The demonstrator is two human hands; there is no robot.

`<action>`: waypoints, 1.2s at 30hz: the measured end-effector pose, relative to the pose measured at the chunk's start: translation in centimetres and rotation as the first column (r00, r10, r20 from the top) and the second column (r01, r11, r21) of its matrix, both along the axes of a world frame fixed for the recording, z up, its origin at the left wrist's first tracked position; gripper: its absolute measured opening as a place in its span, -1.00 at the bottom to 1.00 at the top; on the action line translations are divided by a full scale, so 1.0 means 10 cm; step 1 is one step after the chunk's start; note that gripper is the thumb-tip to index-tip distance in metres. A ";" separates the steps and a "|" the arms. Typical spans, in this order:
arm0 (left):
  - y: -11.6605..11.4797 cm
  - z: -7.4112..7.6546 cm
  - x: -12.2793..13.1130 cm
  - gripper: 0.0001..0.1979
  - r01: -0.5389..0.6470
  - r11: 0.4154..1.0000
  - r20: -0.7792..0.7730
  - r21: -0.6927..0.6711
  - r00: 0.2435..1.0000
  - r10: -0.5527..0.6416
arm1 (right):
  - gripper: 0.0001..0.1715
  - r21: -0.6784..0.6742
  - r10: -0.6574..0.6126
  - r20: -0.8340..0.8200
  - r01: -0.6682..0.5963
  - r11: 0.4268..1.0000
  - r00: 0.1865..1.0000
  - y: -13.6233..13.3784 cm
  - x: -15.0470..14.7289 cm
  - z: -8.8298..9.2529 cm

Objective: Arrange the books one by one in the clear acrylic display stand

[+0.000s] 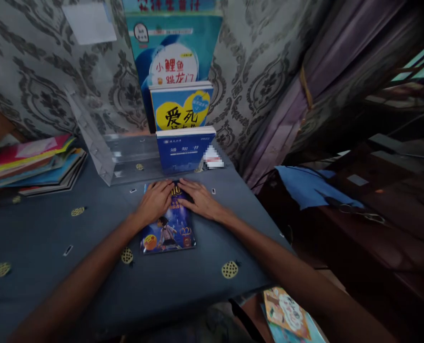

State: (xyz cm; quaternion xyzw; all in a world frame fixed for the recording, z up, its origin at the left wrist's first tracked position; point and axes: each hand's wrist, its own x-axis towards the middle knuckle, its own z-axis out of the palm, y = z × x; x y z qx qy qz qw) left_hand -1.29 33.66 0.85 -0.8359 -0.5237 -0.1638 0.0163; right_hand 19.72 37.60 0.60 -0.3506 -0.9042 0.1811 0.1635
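A dark blue paperback book (172, 233), with a cartoon figure and the number 22 on its cover, lies flat on the cloth-covered table. My left hand (157, 201) rests palm down across its upper left part, fingers stretched toward the top edge. On the upper right part lies my right hand (202, 202), its fingers also extended and nearly meeting the left ones. Between them they hide much of the cover's title. Just beyond, a clear plastic rack (133, 159) holds upright books: a navy one (183, 155), a blue-and-yellow one (181, 109) and a tall teal one (176, 38).
Colourful books and folders (36, 164) are piled at the left. A small white item (214, 159) sits right of the rack. The patterned tablecloth (101, 238) ends at the right edge. More books (287, 314) lie below it, and blue fabric (305, 186) hangs farther right.
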 end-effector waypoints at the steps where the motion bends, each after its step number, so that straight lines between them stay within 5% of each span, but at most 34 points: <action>1: 0.00 0.01 0.00 -0.57 0.005 1.000 0.001 -0.006 1.000 -0.005 | -0.25 -0.009 0.017 0.010 -0.017 1.000 1.000 0.00 0.01 0.01; 12: -0.02 0.03 -0.01 -0.57 0.030 0.999 0.030 -0.031 0.999 -0.030 | 0.35 -0.078 0.165 0.105 -0.158 0.984 0.981 -0.43 0.27 0.01; 20: -0.02 0.01 -0.01 -0.61 0.026 0.999 0.108 0.046 0.994 -0.031 | 0.39 -0.078 0.180 0.103 -0.173 0.982 0.978 -0.59 0.31 0.00; 26: -0.19 -0.05 -0.34 -0.57 -0.159 0.987 0.198 0.022 0.968 0.152 | 0.37 -0.081 0.164 0.077 -0.158 0.984 0.984 -0.57 0.33 -0.05; 29: -0.39 -0.11 -0.50 -0.48 -0.240 0.971 0.260 -0.025 0.936 0.238 | 0.37 -0.088 0.170 0.066 -0.164 0.983 0.983 -0.57 0.33 -0.06; 33: -0.55 -0.13 -0.52 -0.49 -0.193 0.975 0.444 -0.110 0.868 0.222 | 0.37 -0.089 0.178 0.049 -0.174 0.981 0.983 -0.55 0.33 -0.07; 36: -0.55 -0.07 -0.46 -0.48 -0.135 0.965 0.689 -0.225 0.678 0.256 | 0.39 -0.098 0.167 0.036 -0.163 0.982 0.985 -0.56 0.32 -0.08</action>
